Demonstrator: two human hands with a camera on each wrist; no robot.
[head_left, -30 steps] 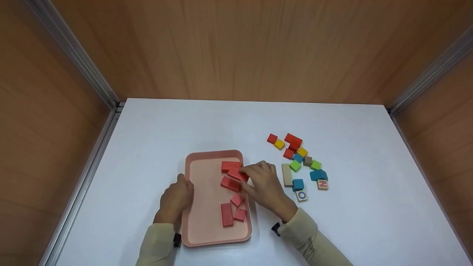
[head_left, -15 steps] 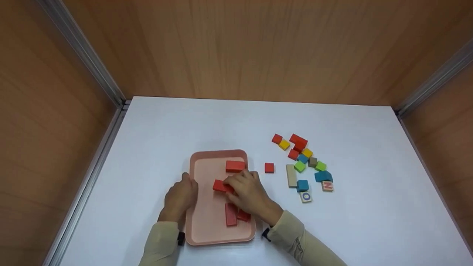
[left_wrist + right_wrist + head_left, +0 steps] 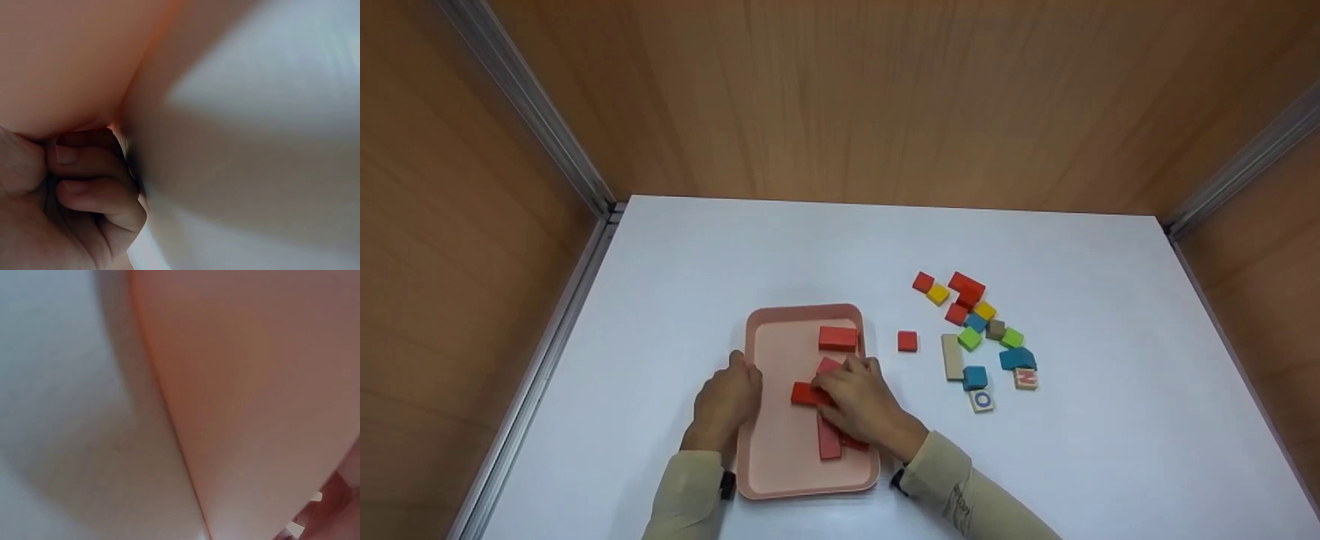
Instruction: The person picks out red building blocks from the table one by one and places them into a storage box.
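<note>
My left hand [image 3: 727,397] grips the left rim of a pink tray [image 3: 776,487]. In the left wrist view, the curled fingers [image 3: 95,194] are pressed up against the tray wall [image 3: 73,62]. Over the right half of the tray, my right hand [image 3: 866,405] pinches a red rectangular block [image 3: 802,394]. The hand partly covers a long pinkish-red block [image 3: 829,441] and other red pieces. Farther back in the tray lies another red block [image 3: 838,337]. The tray's outer wall [image 3: 236,382] fills much of the right wrist view, with only a bit of the hand at lower right.
A red cube [image 3: 907,341] lies alone just right of the tray. Farther right is a loose cluster of blocks, including a yellow cube [image 3: 937,293], a beige plank [image 3: 952,357], a blue block [image 3: 975,376] and a letter tile [image 3: 982,400]. Wooden walls [image 3: 840,97] enclose the white table.
My right hand has moved from the tray's right rim inward and toward the front, bringing a red block along. The lone red cube has come into sight. My left hand keeps its hold.
</note>
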